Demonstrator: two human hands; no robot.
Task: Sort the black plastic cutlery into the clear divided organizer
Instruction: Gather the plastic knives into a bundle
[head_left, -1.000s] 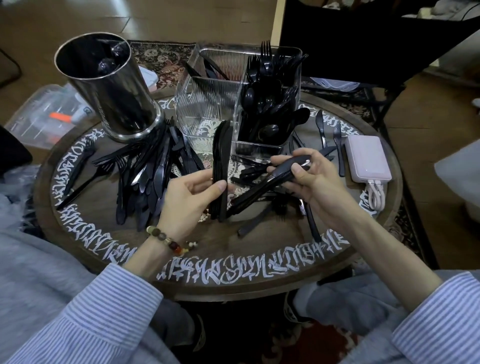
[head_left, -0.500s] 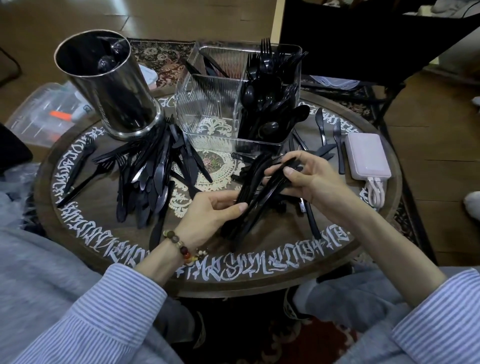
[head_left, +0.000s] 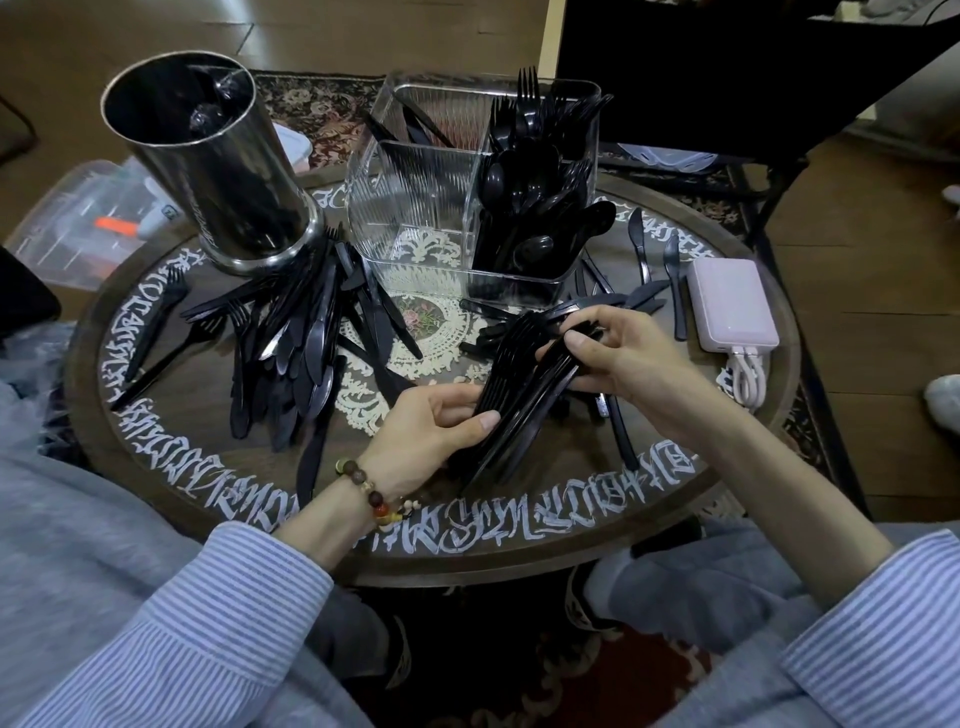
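a round dark table (head_left: 519, 525) with white lettering round its rim fills the view, seen from above by a seated person in striped sleeves. at the back of it stands a clear organizer (head_left: 431, 208): its right compartments are packed with upright spoons and forks, the near left compartment looks empty, and a few pieces lean in the far left one. left of it stands a tall steel cylinder (head_left: 208, 156). a loose heap of cutlery (head_left: 296, 343) spreads below the cylinder, and a few knives (head_left: 636, 244) lie near a pink power bank (head_left: 732, 304) at the right.

in front of the organizer both hands hold one bundle of forks (head_left: 514, 395), slanting from upper right to lower left, just above the table. the left hand (head_left: 436, 431) is curled round the handle end, thumb laid across the top. the right hand (head_left: 623, 358) pinches the upper end, fingertips bent over the stack.

to do this step well, it seems best to square the stack so all the prongs face one way, keep the handles gripped firmly so none slide out, then lift the bundle as one and lower it handle-first into the fork compartment.
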